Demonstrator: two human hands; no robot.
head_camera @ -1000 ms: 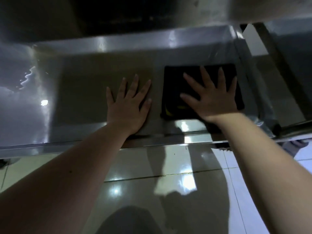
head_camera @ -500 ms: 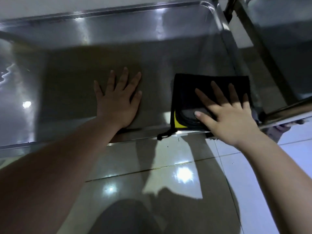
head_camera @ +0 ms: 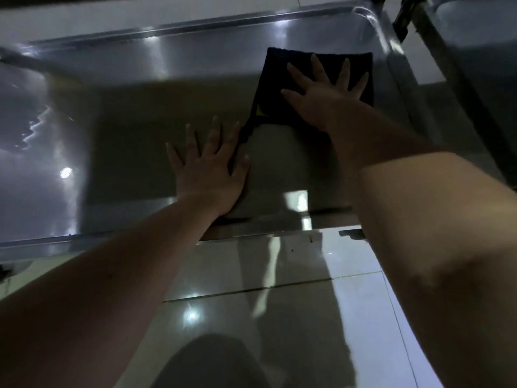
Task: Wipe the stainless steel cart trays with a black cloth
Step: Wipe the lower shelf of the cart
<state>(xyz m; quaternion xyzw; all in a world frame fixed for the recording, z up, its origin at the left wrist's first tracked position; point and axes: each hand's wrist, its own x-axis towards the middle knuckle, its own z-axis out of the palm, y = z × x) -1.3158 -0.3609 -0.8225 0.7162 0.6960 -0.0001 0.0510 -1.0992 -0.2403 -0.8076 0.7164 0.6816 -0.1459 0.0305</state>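
On steel tray: right hand flat, pressing black cloth; left hand flat, spread.

The cloth is black with a small yellow patch at its near left corner, the tray is bare silver-grey steel streaked with white glints and a dull brownish shadow, and the floor tiles are glossy pale grey-white with dark seams.

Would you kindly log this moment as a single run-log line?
step: wipe tray | right hand: pressing black cloth flat, far right of tray | left hand: flat on bare tray
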